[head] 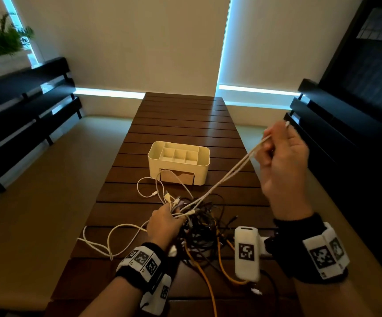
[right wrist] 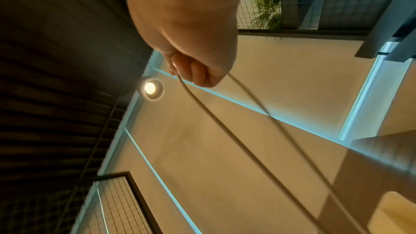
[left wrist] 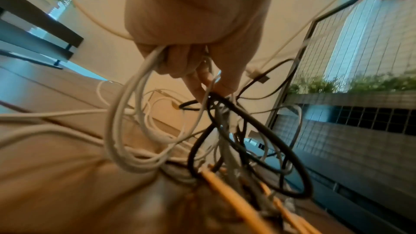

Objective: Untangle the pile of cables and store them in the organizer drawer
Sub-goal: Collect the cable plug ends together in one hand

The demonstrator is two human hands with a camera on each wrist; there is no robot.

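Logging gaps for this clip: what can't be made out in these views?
- Drawer contents: head view, front panel hides them.
- Where the white cable runs inside the cable pile: head view, left hand and overlapping loops hide it.
- Right hand finger grip: right wrist view, palm blocks it.

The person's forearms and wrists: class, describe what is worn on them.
Both forearms are bare, without sleeves. Each wrist carries a black band with white blocks printed with black square-pattern markers. A white camera module bearing a similar marker sits beside the right wrist.

Dim warm room; cool daylight strips at blinds point(head: 225, 42); ceiling lamp point(right wrist: 150, 87) glares; wrist views blurred, edges warped.
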